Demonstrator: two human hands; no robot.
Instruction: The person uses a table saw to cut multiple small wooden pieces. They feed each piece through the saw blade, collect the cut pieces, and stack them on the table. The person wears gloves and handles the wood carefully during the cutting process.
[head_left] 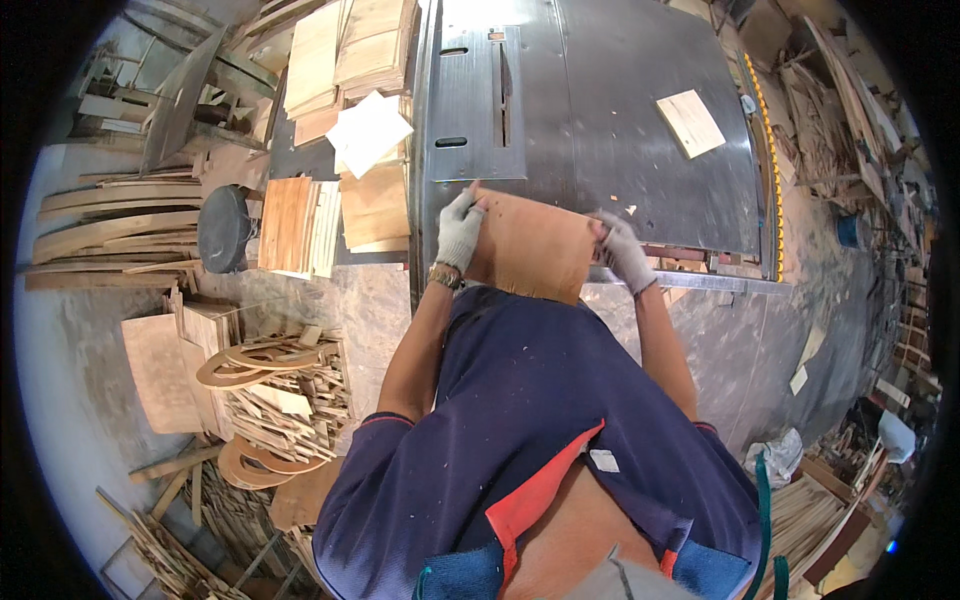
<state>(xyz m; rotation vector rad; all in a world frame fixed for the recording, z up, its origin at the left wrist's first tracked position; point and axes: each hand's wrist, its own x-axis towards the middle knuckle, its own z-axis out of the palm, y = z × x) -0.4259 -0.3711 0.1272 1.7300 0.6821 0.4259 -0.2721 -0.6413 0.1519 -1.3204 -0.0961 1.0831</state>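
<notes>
A square plywood panel [535,248] is held in front of my body, at the near edge of a dark metal saw table [610,110]. My left hand [460,228], in a pale fingerless-tipped glove, grips the panel's left edge near its far corner. On the opposite edge my right hand [622,248], gloved the same way and slightly blurred, is closed on the panel too. Beyond the panel, a slotted insert plate [480,105] is set into the table; I cannot make out a blade in its slot.
Stacks of plywood sheets [375,205] stand left of the table, with a white square sheet [368,133] on top. A small board [690,124] lies at the table's right. A dark round stool [226,228] and a scrap-wood pile [295,400] stand on the left.
</notes>
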